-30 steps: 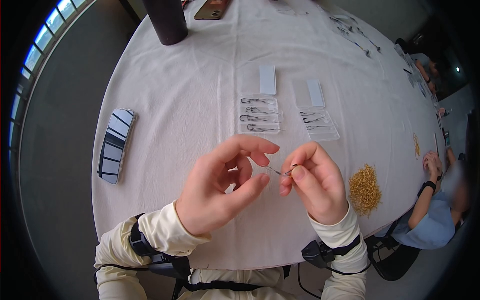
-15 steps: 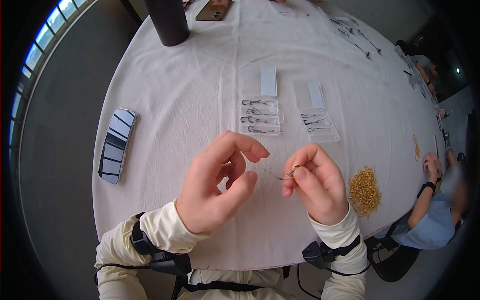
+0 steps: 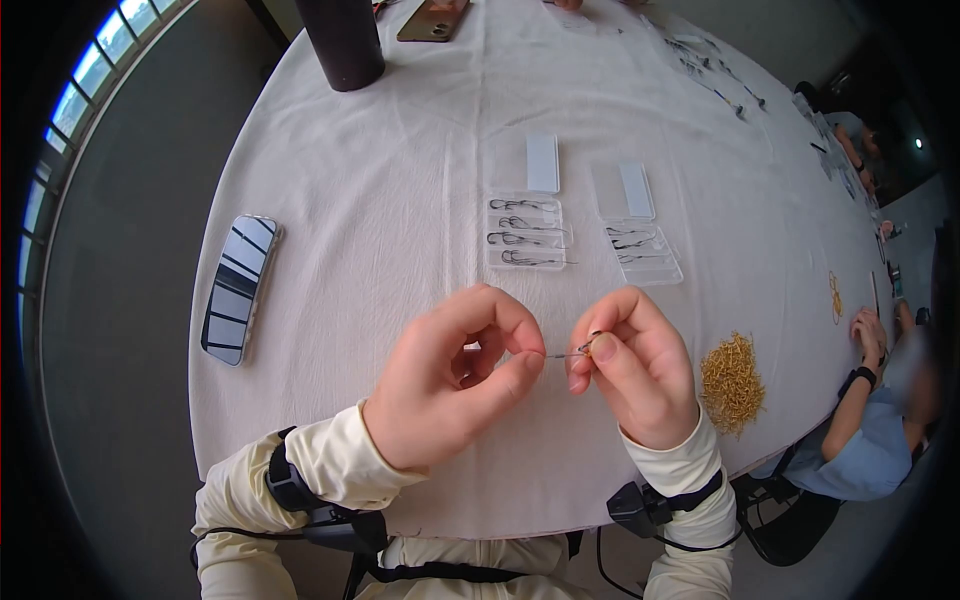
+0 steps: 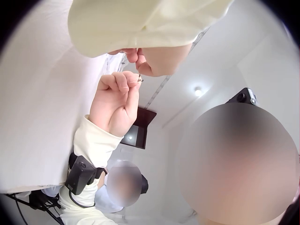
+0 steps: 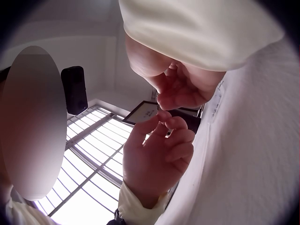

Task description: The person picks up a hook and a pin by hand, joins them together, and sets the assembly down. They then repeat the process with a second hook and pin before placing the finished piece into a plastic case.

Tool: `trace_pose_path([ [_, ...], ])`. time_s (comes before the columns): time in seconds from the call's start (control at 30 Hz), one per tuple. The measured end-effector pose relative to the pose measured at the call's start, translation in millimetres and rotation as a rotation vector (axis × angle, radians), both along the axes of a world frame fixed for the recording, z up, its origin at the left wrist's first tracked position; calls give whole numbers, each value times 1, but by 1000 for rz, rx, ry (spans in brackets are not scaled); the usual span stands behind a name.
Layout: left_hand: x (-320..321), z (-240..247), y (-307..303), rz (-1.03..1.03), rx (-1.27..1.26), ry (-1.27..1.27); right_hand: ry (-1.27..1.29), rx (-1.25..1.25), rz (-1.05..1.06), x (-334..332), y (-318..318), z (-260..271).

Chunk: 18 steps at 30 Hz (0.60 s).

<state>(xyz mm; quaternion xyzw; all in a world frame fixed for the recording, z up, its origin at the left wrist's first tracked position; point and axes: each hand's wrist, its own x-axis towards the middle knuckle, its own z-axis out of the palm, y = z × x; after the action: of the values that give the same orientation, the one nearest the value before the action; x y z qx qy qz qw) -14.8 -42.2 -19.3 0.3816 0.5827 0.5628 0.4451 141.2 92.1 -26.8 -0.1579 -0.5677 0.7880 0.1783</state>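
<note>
In the head view the right hand (image 3: 640, 370) pinches a small dark and golden piece between thumb and forefinger. A thin dark strand (image 3: 562, 356) runs leftward from it to the left hand (image 3: 455, 375), whose thumb and forefinger tips pinch its end. Both hands are held above the white cloth, fingertips a short gap apart. The left wrist view shows the right hand (image 4: 115, 101) with its other fingers curled. In the right wrist view the left hand (image 5: 159, 154) has its thumb and forefinger together. The piece's exact shape is too small to tell.
Beyond the hands lie two open clear cases (image 3: 527, 232) (image 3: 642, 252) with dark looped strands. A golden pile (image 3: 733, 385) sits right of the right hand. A phone (image 3: 241, 290) lies left; a dark cup (image 3: 342, 45) and another phone (image 3: 433, 20) stand further back. Another person (image 3: 870, 430) sits at right.
The left thumb and forefinger were apart, with the strand's end loose half a second ago; they have closed on it. The right hand keeps its pinch, and the strand now looks straighter.
</note>
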Motion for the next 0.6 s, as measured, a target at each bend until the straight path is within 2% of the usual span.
trace_pose_path([
  [0.13, -1, 8, 0, -95, -98, -322, 2, 48, 6, 0, -1, 0],
  [0.17, -2, 9, 0, -95, -99, -322, 2, 48, 6, 0, -1, 0],
  [0.23, -3, 10, 1, -131, -169, -568, 4, 71, 2, 0, -2, 0],
  [0.33, -2, 2, 2, -75, -141, -686, 0, 122, -6, -1, -4, 3],
  [0.6, 1, -6, 3, -88, 22, -874, 18, 231, 8, 0, -7, 5],
])
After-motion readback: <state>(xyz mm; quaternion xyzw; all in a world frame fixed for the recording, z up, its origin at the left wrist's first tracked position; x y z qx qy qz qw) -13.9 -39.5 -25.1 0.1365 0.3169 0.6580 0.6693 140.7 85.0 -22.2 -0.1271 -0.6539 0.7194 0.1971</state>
